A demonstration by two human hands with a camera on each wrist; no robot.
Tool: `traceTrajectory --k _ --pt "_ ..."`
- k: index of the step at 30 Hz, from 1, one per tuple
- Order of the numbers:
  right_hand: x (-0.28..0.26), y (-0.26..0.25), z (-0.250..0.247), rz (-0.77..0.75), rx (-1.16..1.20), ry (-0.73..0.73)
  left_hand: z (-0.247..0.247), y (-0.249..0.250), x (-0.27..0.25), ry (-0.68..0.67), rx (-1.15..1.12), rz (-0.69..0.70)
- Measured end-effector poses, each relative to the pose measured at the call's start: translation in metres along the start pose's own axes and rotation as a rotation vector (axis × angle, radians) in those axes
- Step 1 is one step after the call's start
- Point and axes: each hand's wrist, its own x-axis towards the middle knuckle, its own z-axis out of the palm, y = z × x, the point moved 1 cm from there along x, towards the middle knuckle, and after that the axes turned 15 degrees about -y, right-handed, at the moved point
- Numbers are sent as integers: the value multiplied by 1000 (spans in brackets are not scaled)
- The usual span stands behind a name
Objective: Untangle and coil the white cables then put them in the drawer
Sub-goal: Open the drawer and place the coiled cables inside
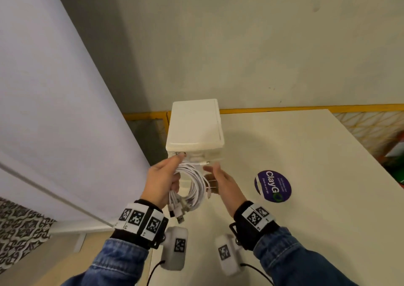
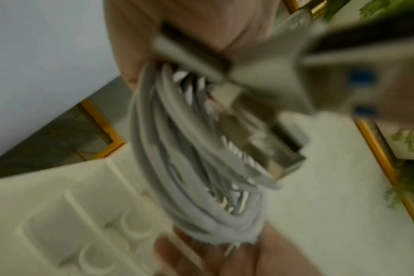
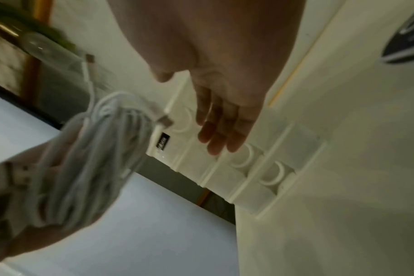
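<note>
- A person's left hand (image 1: 162,181) grasps a coiled bundle of white cables (image 1: 192,186) at centre frame in the head view, fingers curled round the coil's left side, directly in front of a small white drawer unit (image 1: 195,126)
- The coil's long axis runs from upper right to lower left in the head view; its looped end points up toward the drawer unit's front, while several plug ends (image 1: 178,213) hang from the lower end toward the wrist
- One loose connector (image 1: 205,162) juts to the right from the top of the coil, close to the unit's front face
- The right hand (image 1: 226,184) holds nothing, fingers straight and relaxed, just right of the coil; the right wrist view shows its fingertips (image 3: 215,147) near the ring-shaped pulls on the drawer fronts (image 3: 246,158), but contact cannot be told
- The left wrist view, heavily blurred, shows the cable bundle (image 2: 196,158) filling mid-frame with metal plug tips (image 2: 279,155) at right, above the drawer fronts (image 2: 87,224) at lower left
- The drawer unit stands at the far left edge of a cream table (image 1: 306,176); a round purple sticker (image 1: 273,186) lies on the tabletop at right of centre
- Both wrists wear black bands with square printed markers, over denim sleeves
</note>
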Motion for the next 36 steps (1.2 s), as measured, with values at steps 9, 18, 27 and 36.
traceTrajectory --k 9,18,27,36 --pt "51 44 17 271 326 151 -40 51 46 -68 70 10" --pt "62 66 28 286 456 351 -40 52 76 -58 184 -153" --pt "59 62 12 308 161 367 -38 52 76 -18 249 -193" --pt "30 69 21 333 25 344 -32 58 66 35 266 -182"
